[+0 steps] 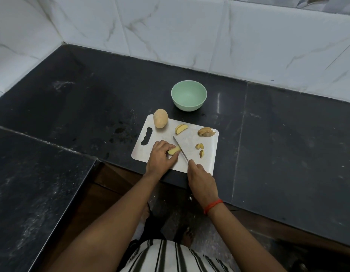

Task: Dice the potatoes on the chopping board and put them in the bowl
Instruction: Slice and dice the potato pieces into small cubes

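A white chopping board lies on the black counter. My left hand pinches a potato wedge down on the board's near left part. My right hand grips a knife whose blade lies against the wedge's right end. A whole potato stands at the board's far left corner. Cut wedges lie mid-board, a sliced potato half sits at the far right, and small pieces lie near the right edge. The light green bowl stands behind the board with nothing in it.
The black stone counter runs right and wraps round to the left. White marble wall tiles rise behind. The board's near edge overhangs the counter's front edge. Wet spots mark the counter left of the board.
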{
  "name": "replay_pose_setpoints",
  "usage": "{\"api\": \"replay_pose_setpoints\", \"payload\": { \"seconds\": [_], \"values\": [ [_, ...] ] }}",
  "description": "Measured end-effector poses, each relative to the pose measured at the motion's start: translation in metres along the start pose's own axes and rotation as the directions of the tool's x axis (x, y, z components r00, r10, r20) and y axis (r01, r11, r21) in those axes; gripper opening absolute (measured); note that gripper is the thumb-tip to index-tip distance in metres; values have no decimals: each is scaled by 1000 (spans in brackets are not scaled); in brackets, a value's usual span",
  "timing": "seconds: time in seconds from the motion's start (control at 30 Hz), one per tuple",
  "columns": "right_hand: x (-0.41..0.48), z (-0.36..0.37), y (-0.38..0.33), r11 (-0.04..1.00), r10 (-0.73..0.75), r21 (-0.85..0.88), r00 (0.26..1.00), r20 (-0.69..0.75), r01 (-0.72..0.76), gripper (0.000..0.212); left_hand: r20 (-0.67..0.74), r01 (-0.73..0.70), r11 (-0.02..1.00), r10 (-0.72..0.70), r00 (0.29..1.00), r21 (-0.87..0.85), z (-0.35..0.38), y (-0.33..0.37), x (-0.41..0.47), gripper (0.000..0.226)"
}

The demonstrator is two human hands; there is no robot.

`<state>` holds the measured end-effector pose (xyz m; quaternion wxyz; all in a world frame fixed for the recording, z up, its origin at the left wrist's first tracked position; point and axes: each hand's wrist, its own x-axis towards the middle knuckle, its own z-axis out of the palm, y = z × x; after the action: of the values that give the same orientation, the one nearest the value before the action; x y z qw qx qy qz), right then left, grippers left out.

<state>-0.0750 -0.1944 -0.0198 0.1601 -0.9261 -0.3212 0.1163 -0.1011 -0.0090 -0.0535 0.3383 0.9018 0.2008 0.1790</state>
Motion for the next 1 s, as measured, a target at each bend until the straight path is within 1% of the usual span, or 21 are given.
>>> {"api": "replay_pose_setpoints", "payload": {
  "seconds": [0.07,0.17,0.27,0.4,0.47,0.53,0.67,0.77,1.0],
  "values": [
    [-13,-2,7,1000,10,-12,1000,15,-10,8,-2,0,1000,0,1000,5,0,0,1,26],
    [-38,0,17,999,44,29,999,14,-44,9,-8,1,1000,-1,1000,5,1,1,0,25],
    [-61,2,25,993,69,98,997,-38,-65,5,-12,5,1000,-5,1000,0,-1,1,1,25],
    [-71,2,27,984,59,177,987,-150,-32,20,17,6,1000,-6,1000,-9,-4,3,-1,32],
    [-58,3,20,979,50,202,984,-169,-15,26,27,-2,1000,2,1000,-10,-7,2,-3,34],
    [-38,4,10,978,30,207,985,-168,6,25,25,-13,1000,13,1000,-10,-7,0,-6,33],
    [-8,5,-2,985,2,169,991,-133,21,15,10,-3,1000,3,1000,-21,-6,0,-9,30],
    [-2,7,-3,988,9,157,994,-108,8,15,7,-2,1000,2,1000,-15,-6,-1,-8,30],
    [-3,6,-4,988,-1,151,994,-111,18,15,13,11,1000,-11,1000,-18,-5,-2,-8,31]
  ]
}}
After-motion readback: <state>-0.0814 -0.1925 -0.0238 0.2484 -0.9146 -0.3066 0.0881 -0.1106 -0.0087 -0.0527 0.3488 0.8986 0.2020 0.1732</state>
